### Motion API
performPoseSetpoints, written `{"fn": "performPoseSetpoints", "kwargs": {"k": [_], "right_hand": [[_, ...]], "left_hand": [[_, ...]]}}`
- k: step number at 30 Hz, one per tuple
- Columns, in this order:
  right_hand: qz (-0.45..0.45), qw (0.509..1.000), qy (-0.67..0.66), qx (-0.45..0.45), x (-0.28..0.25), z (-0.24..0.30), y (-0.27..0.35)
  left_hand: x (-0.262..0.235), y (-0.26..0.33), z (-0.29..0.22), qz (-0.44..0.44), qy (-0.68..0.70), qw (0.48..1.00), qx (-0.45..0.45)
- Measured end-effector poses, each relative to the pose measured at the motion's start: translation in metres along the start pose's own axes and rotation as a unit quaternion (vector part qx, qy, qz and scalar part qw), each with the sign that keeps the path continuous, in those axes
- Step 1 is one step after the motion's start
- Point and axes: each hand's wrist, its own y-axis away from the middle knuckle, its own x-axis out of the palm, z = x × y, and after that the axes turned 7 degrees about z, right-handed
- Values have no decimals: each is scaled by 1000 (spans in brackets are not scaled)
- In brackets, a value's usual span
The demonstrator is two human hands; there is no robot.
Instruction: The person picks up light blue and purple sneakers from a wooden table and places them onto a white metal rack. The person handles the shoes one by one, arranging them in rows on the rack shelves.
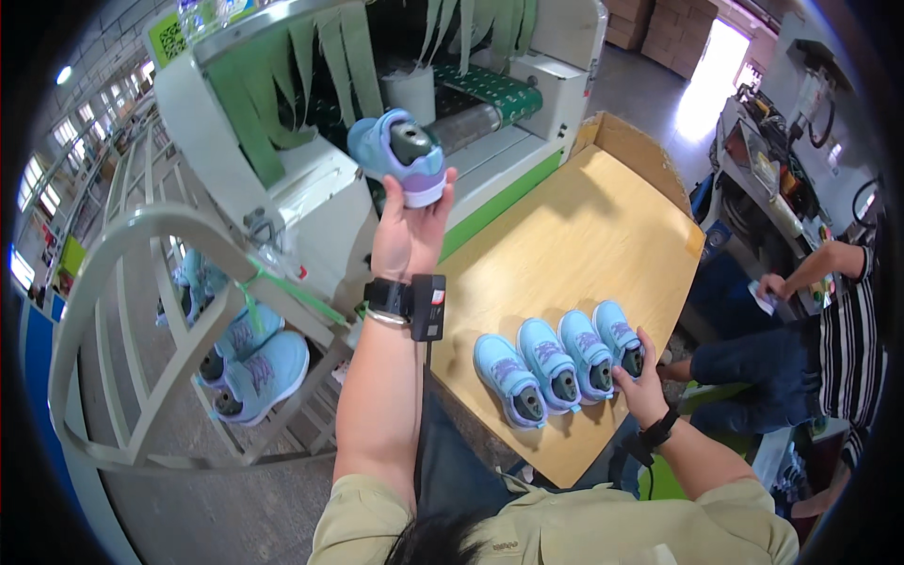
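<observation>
Raised in front of the machine, a light-blue sneaker (405, 162) with a lilac heel and a white sole is gripped by my left hand (414, 226) at its heel end. A dark insert fills its opening. More light blue shows along its left side; whether that is a second shoe I cannot tell. Several matching sneakers (535, 350) stand in a row on the wooden table (556, 235), heels toward me. At the right end of that row, my right hand (642, 384) has its fingers round the heel of the last sneaker (614, 325).
Ahead stands a white machine (311, 193) with green strip curtains (250, 122) and a green conveyor belt (490, 92). On the left, a metal rack (141, 377) carries more blue sneakers (268, 372). A person in a striped shirt (843, 325) works at the right. Cardboard (650, 160) edges the table's far side.
</observation>
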Motion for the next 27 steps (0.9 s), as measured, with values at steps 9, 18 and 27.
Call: {"fn": "performPoseSetpoints", "kwargs": {"k": [9, 18, 27], "right_hand": [[-53, 981, -19, -184, -28, 142, -117], [1, 906, 232, -354, 54, 258, -400], [-104, 897, 291, -316, 83, 142, -404]], "left_hand": [[-5, 10, -11, 37, -145, 988, -44], [-6, -1, 5, -42, -207, 977, -11], [-4, 18, -8, -16, -237, 969, -70]]}}
